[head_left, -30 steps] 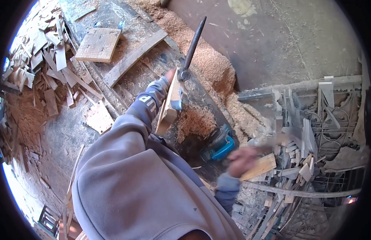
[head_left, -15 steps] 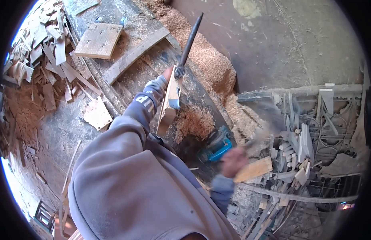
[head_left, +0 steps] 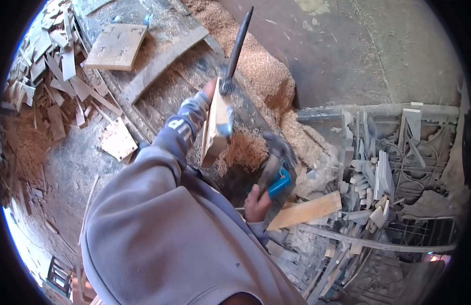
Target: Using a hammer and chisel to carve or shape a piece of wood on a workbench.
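My left hand (head_left: 210,89) grips the far end of a pale wooden block (head_left: 213,133) standing on edge on the dusty bench, a blue piece (head_left: 225,122) on its right face. A long dark tapered metal bar (head_left: 239,46) rises from the block's far end beside that hand. My right hand (head_left: 256,206) is closed on the handle of a hammer (head_left: 270,170), whose blurred head (head_left: 278,145) is right of the block, above a blue power tool (head_left: 280,184). Curly shavings (head_left: 245,150) lie between block and tool.
A square board (head_left: 116,46) and a plank (head_left: 164,66) lie on the bench (head_left: 159,117). Scrap wood (head_left: 57,71) is piled at left. A sawdust heap (head_left: 266,76) runs along the far edge. Stacked offcuts (head_left: 375,188) and a loose board (head_left: 306,208) are at right.
My right hand has swung left with the hammer, whose head now hangs over the blue power tool near the block. My left hand stays on the block; the view has shifted slightly.
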### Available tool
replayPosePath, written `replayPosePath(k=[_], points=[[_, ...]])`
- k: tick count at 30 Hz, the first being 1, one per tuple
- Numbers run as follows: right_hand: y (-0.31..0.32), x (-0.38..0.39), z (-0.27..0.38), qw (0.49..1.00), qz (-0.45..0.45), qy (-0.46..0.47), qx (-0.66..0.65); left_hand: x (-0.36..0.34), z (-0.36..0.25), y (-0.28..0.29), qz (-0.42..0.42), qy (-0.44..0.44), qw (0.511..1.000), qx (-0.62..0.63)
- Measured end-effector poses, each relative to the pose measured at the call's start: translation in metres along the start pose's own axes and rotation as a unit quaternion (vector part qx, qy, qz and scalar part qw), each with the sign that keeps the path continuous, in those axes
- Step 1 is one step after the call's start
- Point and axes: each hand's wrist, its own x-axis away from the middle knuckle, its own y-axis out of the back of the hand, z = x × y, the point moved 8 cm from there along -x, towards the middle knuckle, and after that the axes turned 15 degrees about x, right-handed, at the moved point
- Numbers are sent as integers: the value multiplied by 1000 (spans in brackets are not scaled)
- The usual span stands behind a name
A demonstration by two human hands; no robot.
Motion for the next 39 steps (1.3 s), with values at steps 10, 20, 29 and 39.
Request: replayPosePath(k=[10, 20, 29, 39], points=[[-83, -98, -51, 969, 27, 18, 243, 52, -27, -38, 52, -323, 689, -647], [-8, -275, 304, 898, 189, 65, -392, 55, -6, -29, 118, -305, 696, -639], [1, -231, 303, 930, 28, 5, -366, 64, 5, -41, 143, -253, 728, -621], [60, -165, 287, 936, -116, 59, -328, 50, 24, -44, 144, -149, 767, -607]])
